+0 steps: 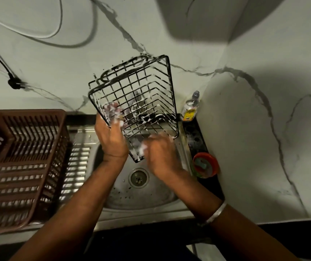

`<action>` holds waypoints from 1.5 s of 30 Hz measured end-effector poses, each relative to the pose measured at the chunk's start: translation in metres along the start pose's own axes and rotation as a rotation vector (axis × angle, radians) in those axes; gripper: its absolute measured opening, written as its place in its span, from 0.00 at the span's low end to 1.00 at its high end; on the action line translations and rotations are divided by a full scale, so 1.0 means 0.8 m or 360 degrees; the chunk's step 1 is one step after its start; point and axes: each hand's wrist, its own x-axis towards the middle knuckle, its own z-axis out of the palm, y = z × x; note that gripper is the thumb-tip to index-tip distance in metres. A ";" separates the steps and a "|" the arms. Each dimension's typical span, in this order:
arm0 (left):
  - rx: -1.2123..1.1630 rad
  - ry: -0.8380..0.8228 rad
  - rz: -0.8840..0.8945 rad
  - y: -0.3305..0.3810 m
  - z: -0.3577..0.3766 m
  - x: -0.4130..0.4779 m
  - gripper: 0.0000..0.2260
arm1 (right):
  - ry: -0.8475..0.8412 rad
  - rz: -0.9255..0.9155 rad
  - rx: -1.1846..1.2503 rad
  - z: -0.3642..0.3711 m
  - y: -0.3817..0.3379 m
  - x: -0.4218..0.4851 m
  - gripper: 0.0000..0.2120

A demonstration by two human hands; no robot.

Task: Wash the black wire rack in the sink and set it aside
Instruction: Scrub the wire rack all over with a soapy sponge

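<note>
I see the black wire rack (134, 102) held up over the steel sink (150, 198). It sits at 12 o'clock from the drain (138, 177), clear of the basin floor. It is tilted, with its open top facing toward me and its far end leaning back against the marbled wall (245, 129). White suds streak many of its wires, thickest along the top edge and down in the lower corner.

My left hand (111, 136) grips the rack's near left edge. The thumb lies on the outside and the foamy fingers wrap inside, showing through the grid. My right hand (160, 157) is at the rack's lowest corner, at 5 o'clock from the rack's middle. It is touching the wires and covered in foam. It is too blurred for me to tell whether its fingers are clenched round a wire, round a scrubber, or lying loose. A silver bangle (216, 212) sits on that wrist.

At 9 o'clock from the drain, a brown slatted plastic dish basket (24, 113) stands on the ribbed steel drainboard, well apart from the rack. At 1 o'clock a clear dish-soap bottle (190, 107) stands upright on the black table strip (196, 136), just beside the rack's right edge. At 3 o'clock a red round tub (205, 164) holding a greenish pad rests on the same strip, near my right hand.
</note>
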 end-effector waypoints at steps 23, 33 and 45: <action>-0.0066 -0.0079 -0.0150 0.035 0.007 -0.001 0.21 | -0.0074 0.0031 0.0054 0.012 -0.009 0.024 0.11; 0.0134 -0.0152 -0.0230 0.048 0.000 -0.004 0.21 | -0.0023 0.0182 -0.0059 0.005 0.002 0.028 0.09; 0.0366 -0.0255 -0.0264 0.043 0.006 0.008 0.11 | -0.0212 0.0138 -0.0251 -0.001 -0.012 0.018 0.08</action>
